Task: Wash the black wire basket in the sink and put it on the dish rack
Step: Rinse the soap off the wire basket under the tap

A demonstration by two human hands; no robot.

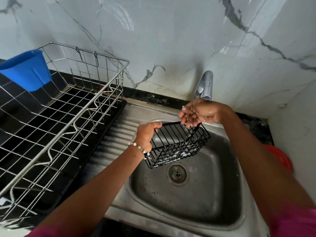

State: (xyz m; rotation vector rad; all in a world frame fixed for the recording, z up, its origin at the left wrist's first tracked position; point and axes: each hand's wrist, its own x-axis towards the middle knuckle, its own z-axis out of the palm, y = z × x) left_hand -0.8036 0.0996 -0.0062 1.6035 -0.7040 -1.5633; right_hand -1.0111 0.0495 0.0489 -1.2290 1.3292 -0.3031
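- While the left hand (147,134) grips the left rim of the black wire basket (177,144), fingers curled round the top wire, the basket hangs tilted over the sink (227,199), above the drain (177,173).
- Just under the tap (205,86), the right hand (196,113) is wet, its fingers loosely bent and pointing down to the basket's far rim; whether they touch the wire or pinch it cannot be told.
- No stream of water is plainly visible from the spout.
- White flecks, probably suds or residue, cling to the lower wires, so the washing step looks unfinished.
- To rinse well, my judgement is to keep the firm left grip, turn the basket so each face passes under the spout, and rub the wires with the right fingers.
- Left of the sink, the steel dish rack (95,100) stands on the worktop with a blue cup (25,71) hooked on its far end.
- Before lifting across, letting the basket drip over the sink would likely spare the worktop.
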